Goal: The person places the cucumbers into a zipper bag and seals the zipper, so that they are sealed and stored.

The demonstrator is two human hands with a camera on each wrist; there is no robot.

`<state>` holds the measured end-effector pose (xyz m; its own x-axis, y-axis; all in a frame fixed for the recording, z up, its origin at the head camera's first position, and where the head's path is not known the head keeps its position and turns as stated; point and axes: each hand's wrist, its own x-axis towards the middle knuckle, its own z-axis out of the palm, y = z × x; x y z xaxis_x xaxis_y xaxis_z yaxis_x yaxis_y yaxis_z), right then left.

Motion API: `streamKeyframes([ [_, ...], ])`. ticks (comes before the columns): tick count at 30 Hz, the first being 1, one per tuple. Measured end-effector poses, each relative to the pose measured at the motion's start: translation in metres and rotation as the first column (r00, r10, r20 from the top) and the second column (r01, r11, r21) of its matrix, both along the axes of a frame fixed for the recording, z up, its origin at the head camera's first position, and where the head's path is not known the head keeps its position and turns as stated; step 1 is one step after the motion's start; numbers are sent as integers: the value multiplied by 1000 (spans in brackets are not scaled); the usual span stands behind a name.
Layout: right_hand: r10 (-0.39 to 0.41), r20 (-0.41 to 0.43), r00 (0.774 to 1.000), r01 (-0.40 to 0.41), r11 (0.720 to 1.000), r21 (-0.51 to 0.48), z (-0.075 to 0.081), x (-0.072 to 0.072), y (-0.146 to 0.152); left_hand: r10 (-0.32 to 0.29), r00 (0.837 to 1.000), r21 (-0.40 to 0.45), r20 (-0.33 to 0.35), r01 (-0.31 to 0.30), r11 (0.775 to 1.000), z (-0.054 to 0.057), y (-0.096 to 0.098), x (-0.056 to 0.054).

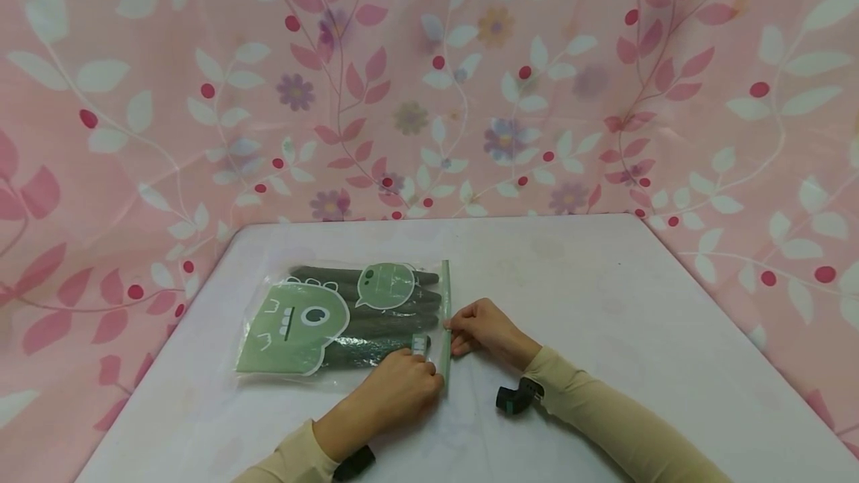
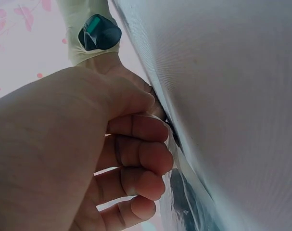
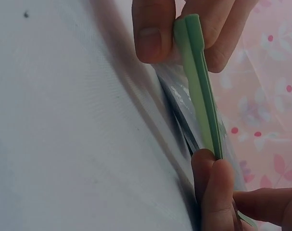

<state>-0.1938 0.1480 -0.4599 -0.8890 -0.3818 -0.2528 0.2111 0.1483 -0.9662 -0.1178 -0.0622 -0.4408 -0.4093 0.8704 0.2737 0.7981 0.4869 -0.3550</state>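
A clear plastic bag with a printed light-green one-eyed monster lies flat on the white table. Inside it are several long dark items, one bearing a small pale label; their kind is unclear. A green strip closes off the bag's right edge. My left hand pinches that edge at its near end, its fingers curled in the left wrist view. Further up the strip, my right hand pinches it between thumb and fingers. In the right wrist view the green strip stretches between the two hands.
The white table has rounded far corners. Behind it hangs a pink curtain patterned with leaves and flowers. A black wrist device sits at the right cuff, and another at the left cuff.
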Motion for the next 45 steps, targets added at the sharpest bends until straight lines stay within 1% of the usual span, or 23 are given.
streamKeyframes([
  [13,-23,16,1000,23,1000,-9,2,-7,0,1,1000,-3,-7,-1,1000,-1,1,0],
  [31,-39,3,999,39,999,32,-3,-24,1,-7,1000,0,-25,7,1000,0,0,1],
  [39,-59,0,998,59,998,32,-5,-30,1,-8,1000,3,-28,8,1000,1,0,2],
  [45,-72,3,997,72,997,20,-5,-33,0,-7,1000,2,-22,7,1000,0,0,2],
])
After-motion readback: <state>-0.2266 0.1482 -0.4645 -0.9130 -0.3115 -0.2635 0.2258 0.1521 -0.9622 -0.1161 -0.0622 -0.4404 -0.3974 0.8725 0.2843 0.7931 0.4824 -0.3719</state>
